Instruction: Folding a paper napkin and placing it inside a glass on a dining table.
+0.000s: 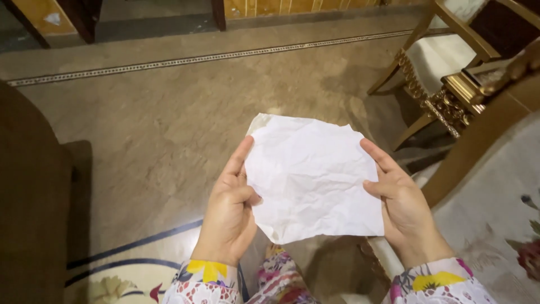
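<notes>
A crumpled white sheet of paper [312, 177] is held spread out flat in front of me, above the floor. My left hand [229, 211] grips its left edge, thumb on top and fingers behind. My right hand [400, 204] pinches its right edge the same way. Both wrists show floral sleeves. The sheet hides part of the floor and my lap below it.
A brown stone floor [169, 124] with a patterned inlay line lies below. An ornate gilded wooden chair [450, 95] stands at the upper right. A dark brown armrest or furniture side [31, 197] fills the left edge. A pale floral cushion [495, 225] lies at right.
</notes>
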